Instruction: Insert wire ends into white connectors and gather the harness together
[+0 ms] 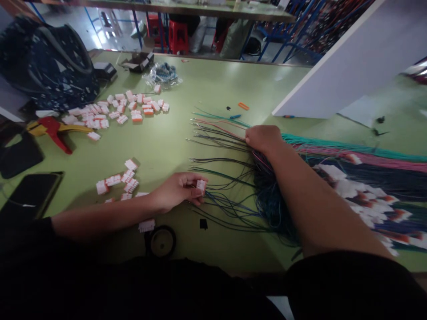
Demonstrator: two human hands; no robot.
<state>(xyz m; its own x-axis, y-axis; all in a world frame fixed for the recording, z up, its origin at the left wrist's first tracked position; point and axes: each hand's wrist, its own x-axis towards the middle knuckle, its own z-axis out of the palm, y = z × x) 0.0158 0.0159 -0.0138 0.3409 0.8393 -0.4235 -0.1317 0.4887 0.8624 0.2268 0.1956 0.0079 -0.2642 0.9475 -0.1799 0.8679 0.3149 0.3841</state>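
Between the thumb and fingers of my left hand [182, 190] is a white and orange connector housing [200, 186]. Blue wires [222, 200] run right from beside it; I cannot tell whether they are plugged in. My right hand [263, 137] is closed at the far side of the wire bundle, where a red wire [230, 129] reaches its fingers. Black wires [220, 138] and a green wire [227, 174] fan out leftward, their bare metal tips on the green table. Below my right forearm lies a dark tangle of wires [275, 209].
Many loose connector housings [133, 104] lie at the back left, near red and yellow pliers [55, 131]. A phone [30, 193] lies at the left, a backpack [50, 62] behind. Wired connectors [367, 200] are heaped at the right, and a white panel [350, 62] stands behind.
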